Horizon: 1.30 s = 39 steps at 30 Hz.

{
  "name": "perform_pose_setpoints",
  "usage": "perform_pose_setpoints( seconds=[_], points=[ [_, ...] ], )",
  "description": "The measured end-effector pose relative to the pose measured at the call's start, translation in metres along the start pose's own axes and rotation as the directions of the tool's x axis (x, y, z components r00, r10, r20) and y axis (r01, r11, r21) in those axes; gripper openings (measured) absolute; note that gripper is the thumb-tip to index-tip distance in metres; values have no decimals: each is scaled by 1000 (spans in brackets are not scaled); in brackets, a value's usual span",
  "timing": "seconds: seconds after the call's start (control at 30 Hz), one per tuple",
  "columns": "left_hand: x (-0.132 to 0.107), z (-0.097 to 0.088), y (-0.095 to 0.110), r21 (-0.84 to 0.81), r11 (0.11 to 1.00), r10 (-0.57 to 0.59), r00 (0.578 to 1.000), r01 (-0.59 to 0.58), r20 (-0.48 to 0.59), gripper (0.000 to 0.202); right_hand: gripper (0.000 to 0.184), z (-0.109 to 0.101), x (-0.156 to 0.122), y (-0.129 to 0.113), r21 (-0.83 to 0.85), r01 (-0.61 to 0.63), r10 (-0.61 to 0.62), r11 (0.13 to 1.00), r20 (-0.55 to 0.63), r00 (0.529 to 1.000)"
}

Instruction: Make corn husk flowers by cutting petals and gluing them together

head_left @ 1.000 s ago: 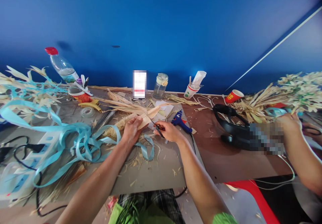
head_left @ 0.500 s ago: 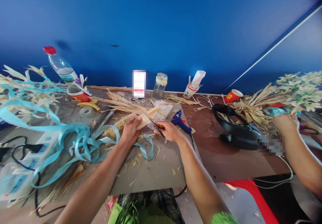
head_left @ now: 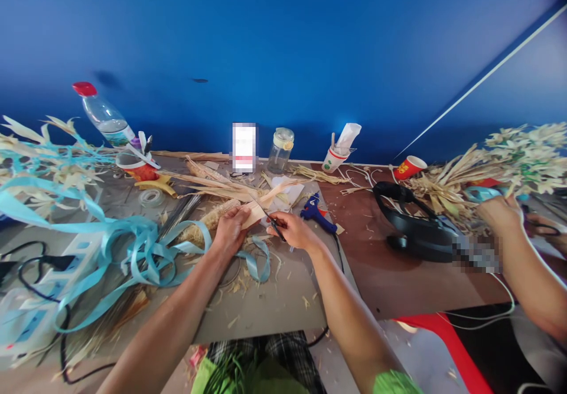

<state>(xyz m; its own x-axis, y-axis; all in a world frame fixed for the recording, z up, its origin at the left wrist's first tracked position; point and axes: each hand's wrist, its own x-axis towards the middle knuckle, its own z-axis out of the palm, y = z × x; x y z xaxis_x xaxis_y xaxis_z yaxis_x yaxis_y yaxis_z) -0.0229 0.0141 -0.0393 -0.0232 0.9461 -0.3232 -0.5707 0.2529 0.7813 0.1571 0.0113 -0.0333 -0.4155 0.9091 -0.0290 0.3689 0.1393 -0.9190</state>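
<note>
Over grey board [head_left: 274, 310], left hand [head_left: 230, 228] pinches pale husk [head_left: 253, 217], likely to keep it steady; right hand [head_left: 293, 230] has fingers round scissors [head_left: 278, 230], blades by husk.

Husk strip [head_left: 253, 216] dry, papery and matt; scissors [head_left: 277, 229] dark, handle material unclear. Ribbon [head_left: 142, 274] smooth, satin-like cloth with a soft sheen. Glue gun [head_left: 313, 209] blue plastic; bottle [head_left: 101, 113] clear, glossy plastic; tabletop [head_left: 274, 308] smooth, faintly reflective.
</note>
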Motion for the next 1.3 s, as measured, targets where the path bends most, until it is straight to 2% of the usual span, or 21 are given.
perform_pose_setpoints(
  seconds=[0.1, 0.2, 0.27, 0.37, 0.47, 0.6, 0.77, 0.9, 1.1, 1.3],
  points=[
    [0, -1, -2, -5, 1000, -3, 1000, 4, 16, 17, 30, -2, -1, -6, -26, -1, 0, 1000, -23, 1000],
    [-1, 0, -4, -8, 1000, -28, 999, 28, 38, 23, 29, 0, 0, -10, 4, -31, 31, 1000, -96, 995],
    [-2, 0, -4, -12, 999, -50, 997, 51, 59, 25, 32, 1, 0, -11, 125, -46, 61, 991, -117, 991],
    [-4, 1, -2, -23, 997, -67, 992, 70, 102, 24, 39, -1, 0, -15, 361, -37, 105, 932, -171, 980],
    [-6, 1, 0, -35, 997, -66, 987, 72, 149, 25, 44, -3, 0, -19, 479, 13, 123, 878, -252, 960],
    [-8, 3, -2, -33, 996, -77, 973, 86, 216, 26, 52, 5, 5, -18, 486, 7, 156, 874, -294, 943],
    [-10, 6, -2, 28, 992, -128, 950, 126, 285, 30, 48, 17, 12, -9, 519, -11, 208, 855, -324, 923],
    [-12, 6, 0, 29, 987, -159, 947, 157, 278, 30, 48, 8, 11, -11, 622, 7, 255, 783, -331, 908],
    [-10, 3, 1, 35, 989, -147, 955, 143, 256, 26, 44, -6, 6, -18, 625, 61, 256, 778, -404, 878],
    [-11, 2, 4, -26, 986, -150, 941, 165, 302, 25, 33, -3, 6, -16, 712, 68, 267, 699, -348, 899]
  ],
)
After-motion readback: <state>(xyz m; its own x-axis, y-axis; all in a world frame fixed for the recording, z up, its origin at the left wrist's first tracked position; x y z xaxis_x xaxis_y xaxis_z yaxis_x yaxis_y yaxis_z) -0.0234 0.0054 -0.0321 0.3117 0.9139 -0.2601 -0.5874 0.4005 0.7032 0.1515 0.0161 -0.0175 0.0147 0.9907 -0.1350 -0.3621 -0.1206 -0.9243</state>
